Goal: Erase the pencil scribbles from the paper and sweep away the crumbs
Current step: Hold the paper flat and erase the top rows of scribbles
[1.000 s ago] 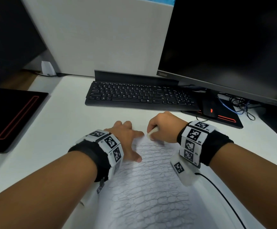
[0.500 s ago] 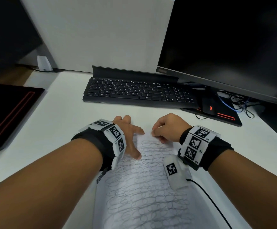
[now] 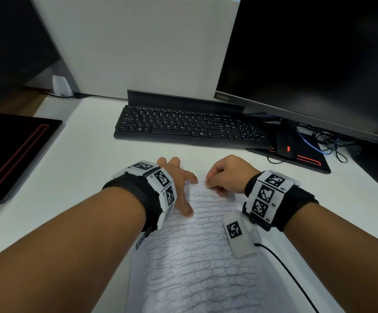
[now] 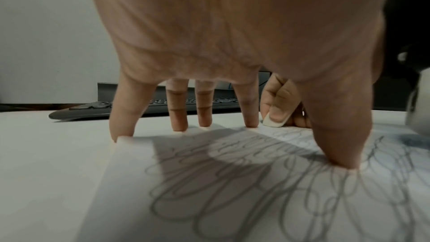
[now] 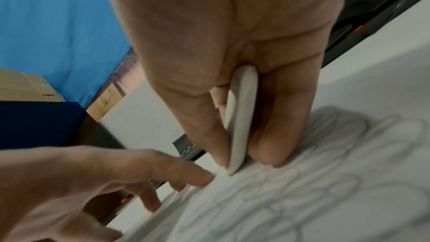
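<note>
we pin paper (image 3: 197, 267) with spread left hand (image 3: 179, 184); right hand (image 3: 228, 175) pinches eraser (image 5: 241, 117) at paper's far edge. erasing barely begun; next, rub scribbles (image 3: 194, 263) toward us.

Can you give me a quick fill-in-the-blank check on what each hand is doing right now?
1. The right hand pinches a white ____ on edge against the paper.
2. The left hand presses the paper with spread ____.
3. The pencil scribbles are mostly still ____.
4. Beyond the paper lies a black ____.

Missing words: eraser; fingers; unerased; keyboard
</note>
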A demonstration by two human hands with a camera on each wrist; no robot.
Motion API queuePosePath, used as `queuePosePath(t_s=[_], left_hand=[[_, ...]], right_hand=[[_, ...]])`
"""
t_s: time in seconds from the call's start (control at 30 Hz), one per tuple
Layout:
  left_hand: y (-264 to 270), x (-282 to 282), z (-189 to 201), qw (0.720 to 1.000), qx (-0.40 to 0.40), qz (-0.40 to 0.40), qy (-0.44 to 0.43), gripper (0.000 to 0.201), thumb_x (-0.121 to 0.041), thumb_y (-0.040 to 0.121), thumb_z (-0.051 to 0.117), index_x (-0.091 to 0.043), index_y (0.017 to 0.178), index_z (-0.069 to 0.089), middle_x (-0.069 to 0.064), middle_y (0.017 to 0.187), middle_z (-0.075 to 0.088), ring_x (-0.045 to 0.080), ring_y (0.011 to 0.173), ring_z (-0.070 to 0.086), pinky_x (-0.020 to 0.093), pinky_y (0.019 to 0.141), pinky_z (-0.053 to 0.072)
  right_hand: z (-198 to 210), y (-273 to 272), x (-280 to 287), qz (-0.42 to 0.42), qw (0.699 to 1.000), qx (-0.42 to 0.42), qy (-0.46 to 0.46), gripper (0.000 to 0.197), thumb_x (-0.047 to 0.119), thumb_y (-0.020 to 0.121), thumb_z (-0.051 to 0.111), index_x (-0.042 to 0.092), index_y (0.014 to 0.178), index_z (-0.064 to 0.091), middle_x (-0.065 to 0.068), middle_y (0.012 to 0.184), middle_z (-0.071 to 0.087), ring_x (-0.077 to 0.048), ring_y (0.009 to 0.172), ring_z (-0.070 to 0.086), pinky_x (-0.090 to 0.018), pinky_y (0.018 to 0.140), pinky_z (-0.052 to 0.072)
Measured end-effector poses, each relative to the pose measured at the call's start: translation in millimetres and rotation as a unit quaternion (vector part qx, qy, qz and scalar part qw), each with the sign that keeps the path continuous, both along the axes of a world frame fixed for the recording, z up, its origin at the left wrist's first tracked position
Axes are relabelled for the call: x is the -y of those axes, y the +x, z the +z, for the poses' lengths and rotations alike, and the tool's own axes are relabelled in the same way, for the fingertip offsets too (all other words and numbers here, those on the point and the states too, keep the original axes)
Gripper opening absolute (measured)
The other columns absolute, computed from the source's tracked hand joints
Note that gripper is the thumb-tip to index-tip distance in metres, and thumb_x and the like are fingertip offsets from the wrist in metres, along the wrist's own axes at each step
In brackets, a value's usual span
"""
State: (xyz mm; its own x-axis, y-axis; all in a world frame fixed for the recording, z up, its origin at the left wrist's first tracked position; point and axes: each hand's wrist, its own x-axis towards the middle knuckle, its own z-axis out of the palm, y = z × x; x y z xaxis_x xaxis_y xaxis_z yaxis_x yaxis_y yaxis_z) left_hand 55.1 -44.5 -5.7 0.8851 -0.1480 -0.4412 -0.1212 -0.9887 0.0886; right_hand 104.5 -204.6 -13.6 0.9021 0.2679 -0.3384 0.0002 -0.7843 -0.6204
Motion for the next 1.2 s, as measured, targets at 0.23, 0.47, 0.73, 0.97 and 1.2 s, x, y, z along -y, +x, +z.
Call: queuePosePath(t_s=[0.23,0.47,0.73,0.97,1.2], left_hand=[[1,2,1,1.0,0.002,0.002,0.004,0.083,-0.06,0.072,0.075,-0.049,0.143,0.034,-0.001,0.13,0.038,0.026,0.122,0.036,0.04,0.091,0.041],[1,10,6,0.999,-0.006,0.003,0.035,0.085,-0.058,0.07,0.076,-0.046,0.143,0.035,-0.001,0.125,0.039,0.027,0.119,0.044,0.039,0.094,0.041],[-3,19,4,0.999,0.023,0.027,0.013,0.071,-0.063,0.074,0.07,-0.036,0.135,0.046,0.001,0.117,0.043,0.026,0.112,0.049,0.035,0.079,0.041],[-5,20,2,0.999,0.032,0.025,0.018,0.074,-0.063,0.076,0.068,-0.046,0.142,0.038,0.001,0.123,0.042,0.027,0.119,0.043,0.035,0.082,0.039],[-4,17,-3,0.999,0.026,0.033,0.014,0.075,-0.065,0.075,0.066,-0.051,0.142,0.036,-0.001,0.122,0.037,0.027,0.12,0.04,0.035,0.082,0.035]], right_hand=[[-1,-3,-2,0.007,1.0,0.003,-0.002,0.011,0.01,0.082,0.072,-0.001,0.084,0.072,-0.008,0.065,0.067,-0.019,0.056,0.061,-0.034,0.066,0.058],[1,-4,-5,0.023,0.999,0.018,-0.025,0.006,0.01,0.083,0.07,0.004,0.082,0.072,-0.006,0.064,0.067,-0.017,0.054,0.06,-0.031,0.064,0.056],[1,-8,-3,0.032,0.999,0.019,-0.03,0.004,0.011,0.084,0.071,0.008,0.081,0.071,-0.002,0.062,0.067,-0.013,0.051,0.06,-0.025,0.058,0.054],[0,-10,-3,0.028,0.999,0.006,-0.026,0.005,0.011,0.084,0.07,0.007,0.082,0.072,-0.006,0.064,0.068,-0.016,0.055,0.061,-0.03,0.065,0.057],[1,-5,-3,0.017,0.997,0.034,-0.064,0.008,0.013,0.084,0.068,0.007,0.084,0.073,-0.01,0.074,0.074,-0.016,0.057,0.062,-0.033,0.07,0.059]])
